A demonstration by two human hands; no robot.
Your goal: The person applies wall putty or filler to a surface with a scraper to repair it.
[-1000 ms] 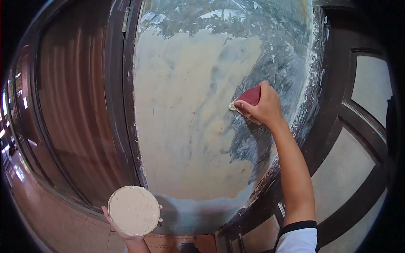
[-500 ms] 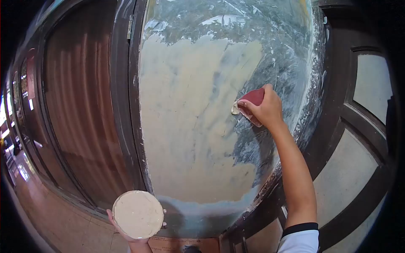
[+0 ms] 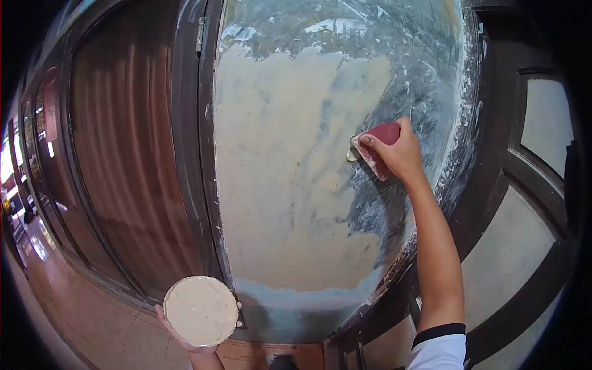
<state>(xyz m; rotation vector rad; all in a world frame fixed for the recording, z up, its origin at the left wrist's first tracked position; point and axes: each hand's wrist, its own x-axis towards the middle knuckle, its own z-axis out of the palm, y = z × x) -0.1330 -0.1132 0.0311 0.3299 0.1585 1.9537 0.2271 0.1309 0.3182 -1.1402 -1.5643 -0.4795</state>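
My right hand grips a dark red flexible putty scraper, thumb on the near face. Its left edge meets the wall, where a small lump of cream putty clings at the corner. To the left, a broad smooth layer of cream putty covers much of the wall, while grey-green streaked surface shows around the scraper. Low on the left, my left hand supports a round tub of putty from beneath, fingertips showing at its right side. Most of that hand is hidden by the tub.
A dark wooden frame with a hinge borders the wall on the left, beside a brown curtained panel. On the right stands a dark panelled door. Cardboard lies on the floor below, near the tiles.
The view has shifted slightly, moving the wall a little right in frame. The scraper is tilted a bit differently at nearly the same spot. Both hands keep their holds.
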